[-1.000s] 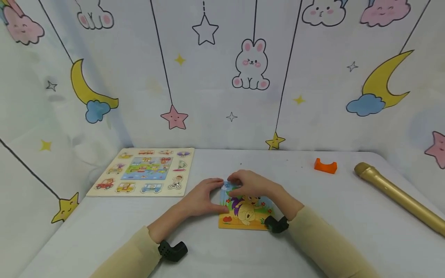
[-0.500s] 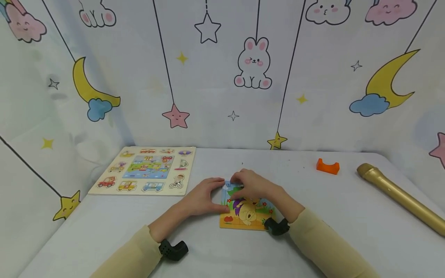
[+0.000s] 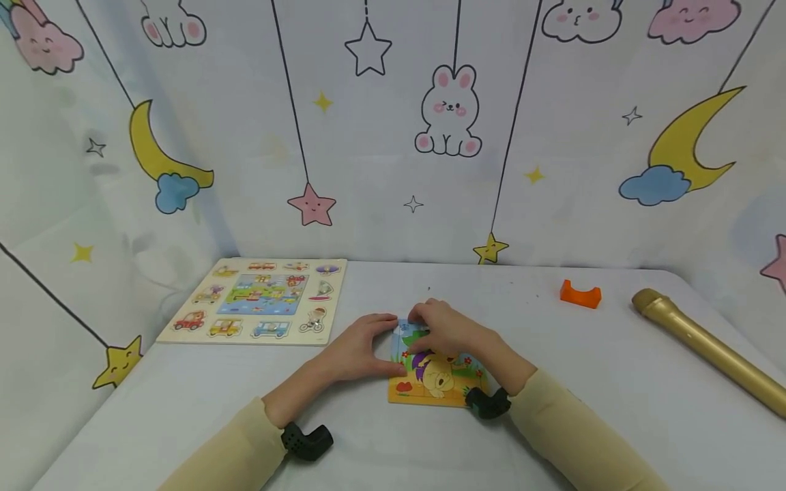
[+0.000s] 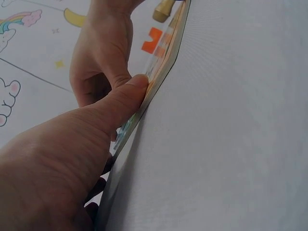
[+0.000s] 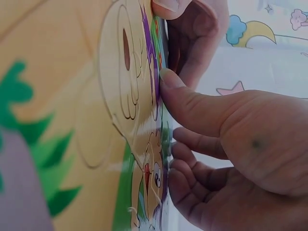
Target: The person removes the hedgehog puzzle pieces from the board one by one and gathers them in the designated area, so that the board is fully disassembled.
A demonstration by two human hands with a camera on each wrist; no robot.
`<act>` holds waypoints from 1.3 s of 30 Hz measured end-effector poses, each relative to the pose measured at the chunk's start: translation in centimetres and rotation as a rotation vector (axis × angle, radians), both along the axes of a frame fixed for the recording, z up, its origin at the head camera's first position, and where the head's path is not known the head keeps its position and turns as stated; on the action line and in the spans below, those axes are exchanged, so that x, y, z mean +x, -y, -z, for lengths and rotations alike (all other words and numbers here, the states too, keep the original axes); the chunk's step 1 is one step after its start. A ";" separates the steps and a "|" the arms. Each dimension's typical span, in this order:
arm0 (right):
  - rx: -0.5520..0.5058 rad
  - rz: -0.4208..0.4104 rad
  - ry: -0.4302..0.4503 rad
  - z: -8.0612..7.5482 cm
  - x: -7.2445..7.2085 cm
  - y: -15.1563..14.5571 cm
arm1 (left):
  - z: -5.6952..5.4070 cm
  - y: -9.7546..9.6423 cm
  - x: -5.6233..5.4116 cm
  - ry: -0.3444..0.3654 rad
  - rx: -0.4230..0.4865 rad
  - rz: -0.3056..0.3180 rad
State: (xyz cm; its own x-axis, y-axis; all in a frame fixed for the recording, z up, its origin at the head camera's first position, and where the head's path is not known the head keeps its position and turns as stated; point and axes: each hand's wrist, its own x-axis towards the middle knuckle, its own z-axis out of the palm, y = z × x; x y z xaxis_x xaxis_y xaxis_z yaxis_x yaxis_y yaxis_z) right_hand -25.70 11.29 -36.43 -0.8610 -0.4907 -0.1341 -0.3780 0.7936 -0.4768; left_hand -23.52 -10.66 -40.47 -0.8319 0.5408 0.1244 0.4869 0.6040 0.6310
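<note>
A colorful jigsaw puzzle (image 3: 439,382) with a yellow cartoon animal lies flat on the white table in the head view. At its left edge my left hand (image 3: 356,351) holds it, thumb over the rim and fingers toward the far left corner. In the left wrist view that thumb (image 4: 130,96) rests on the edge of the board. My right hand (image 3: 451,329) covers the puzzle's upper part, its thumb (image 5: 192,103) touching the printed surface and its other fingers curled against it. Whether a loose piece sits between them is hidden.
A wooden puzzle board (image 3: 325,320) with vehicle pictures lies at the back left. An orange notched block (image 3: 580,294) stands at the back right, beside a gold microphone (image 3: 706,341). A white printed curtain (image 3: 381,136) closes off the back of the table.
The whole head view has shifted slightly. Both hands stay at the same places on the puzzle, with hardly any visible movement of the fingers.
</note>
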 end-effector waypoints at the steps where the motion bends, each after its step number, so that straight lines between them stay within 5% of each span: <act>1: -0.001 0.001 0.000 0.0 0.0 0.0 | 0.0 0.0 0.0 -0.002 0.001 0.002; 39: -0.021 -0.021 -0.044 -0.8 0.5 0.1 | -0.2 0.0 0.1 -0.023 -0.014 0.013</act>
